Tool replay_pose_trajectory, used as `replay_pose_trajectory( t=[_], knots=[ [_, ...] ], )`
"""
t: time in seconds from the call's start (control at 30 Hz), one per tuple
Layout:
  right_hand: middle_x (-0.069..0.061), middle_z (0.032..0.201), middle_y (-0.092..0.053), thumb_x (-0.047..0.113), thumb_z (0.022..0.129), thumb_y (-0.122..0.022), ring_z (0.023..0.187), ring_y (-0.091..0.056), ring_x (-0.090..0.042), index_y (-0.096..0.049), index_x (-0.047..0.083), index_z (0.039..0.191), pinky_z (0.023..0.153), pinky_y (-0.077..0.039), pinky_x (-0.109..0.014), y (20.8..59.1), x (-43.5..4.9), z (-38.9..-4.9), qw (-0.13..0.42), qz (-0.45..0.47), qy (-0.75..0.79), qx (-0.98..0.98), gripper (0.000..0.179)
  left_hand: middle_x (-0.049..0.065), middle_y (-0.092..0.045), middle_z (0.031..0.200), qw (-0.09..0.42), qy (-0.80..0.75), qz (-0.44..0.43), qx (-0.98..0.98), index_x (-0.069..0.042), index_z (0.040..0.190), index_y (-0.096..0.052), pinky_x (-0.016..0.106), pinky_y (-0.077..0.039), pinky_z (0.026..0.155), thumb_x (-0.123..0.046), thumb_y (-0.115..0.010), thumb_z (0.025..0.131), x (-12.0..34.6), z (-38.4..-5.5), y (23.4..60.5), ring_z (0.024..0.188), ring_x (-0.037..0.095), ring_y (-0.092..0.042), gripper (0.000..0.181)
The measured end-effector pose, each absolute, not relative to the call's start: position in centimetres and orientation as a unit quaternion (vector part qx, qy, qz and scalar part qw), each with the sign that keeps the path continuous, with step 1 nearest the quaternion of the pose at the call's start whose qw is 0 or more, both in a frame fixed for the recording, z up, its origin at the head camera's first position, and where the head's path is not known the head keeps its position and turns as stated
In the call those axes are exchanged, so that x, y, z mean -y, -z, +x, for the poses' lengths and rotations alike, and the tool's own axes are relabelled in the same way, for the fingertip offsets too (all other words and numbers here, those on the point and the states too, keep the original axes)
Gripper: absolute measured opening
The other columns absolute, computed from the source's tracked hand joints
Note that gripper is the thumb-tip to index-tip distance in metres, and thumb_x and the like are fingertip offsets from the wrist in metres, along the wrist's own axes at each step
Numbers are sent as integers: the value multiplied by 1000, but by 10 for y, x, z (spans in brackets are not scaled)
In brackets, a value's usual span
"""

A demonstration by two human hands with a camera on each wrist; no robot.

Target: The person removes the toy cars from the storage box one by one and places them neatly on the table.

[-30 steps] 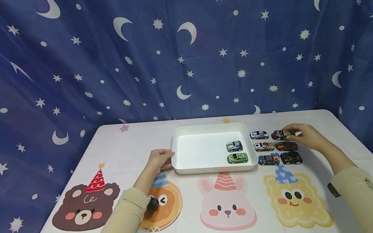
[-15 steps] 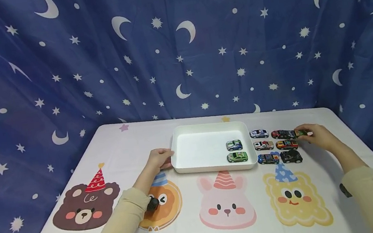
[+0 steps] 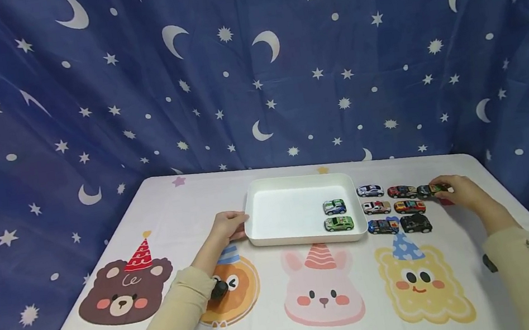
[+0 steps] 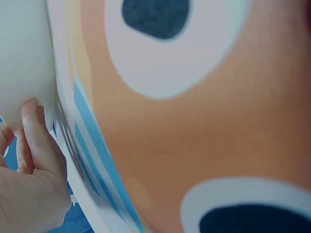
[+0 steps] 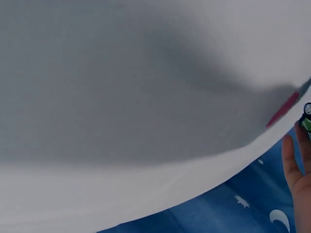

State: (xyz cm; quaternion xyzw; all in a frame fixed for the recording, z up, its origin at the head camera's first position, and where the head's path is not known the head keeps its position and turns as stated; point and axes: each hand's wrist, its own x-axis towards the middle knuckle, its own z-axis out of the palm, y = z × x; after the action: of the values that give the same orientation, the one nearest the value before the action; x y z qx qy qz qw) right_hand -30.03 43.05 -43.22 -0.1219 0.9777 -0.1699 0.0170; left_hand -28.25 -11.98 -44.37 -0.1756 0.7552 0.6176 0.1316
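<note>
My left hand (image 3: 228, 225) pinches the left wall of a white rectangular tray (image 3: 275, 239). In the left wrist view, the hand's fingers (image 4: 33, 131) lie against the tray wall (image 4: 24, 63). Two toy cars sit inside the tray on its right: a blue-green one (image 3: 334, 207) and a green one (image 3: 339, 224). My right hand (image 3: 461, 195) holds a dark green toy car (image 3: 429, 190) at the right end of the back row, just behind a red-and-black toy car (image 3: 402, 192). In the right wrist view, only part of the held car (image 5: 306, 116) shows at the fingertips.
Several other toy cars stand in rows right of the tray, among them a white one (image 3: 369, 191), an orange-red one (image 3: 410, 206), a blue one (image 3: 383, 226) and a black one (image 3: 416, 224). A printed cloth covers the table (image 3: 189, 204); a starry curtain (image 3: 252, 76) hangs behind.
My right hand has moved right from over the red-and-black car with the dark green car, which now sits at the row's right end. The left hand has stayed on the tray.
</note>
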Motion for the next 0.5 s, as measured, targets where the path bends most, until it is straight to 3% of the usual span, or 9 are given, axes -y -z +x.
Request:
replay_pose_trajectory(
  t=[0.5],
  knots=[
    [-37, 104, -57, -4, 82, -63, 98, -52, -53, -56, -17, 105, 87, -44, -64, 436, -437, -305, 33, -111, 148, -982, 27, 10, -69, 93, 127, -619, -175, -755, -1, 120, -61, 18, -58, 57, -14, -63, 90, 120, -285, 447, 62, 6, -63, 33]
  ],
)
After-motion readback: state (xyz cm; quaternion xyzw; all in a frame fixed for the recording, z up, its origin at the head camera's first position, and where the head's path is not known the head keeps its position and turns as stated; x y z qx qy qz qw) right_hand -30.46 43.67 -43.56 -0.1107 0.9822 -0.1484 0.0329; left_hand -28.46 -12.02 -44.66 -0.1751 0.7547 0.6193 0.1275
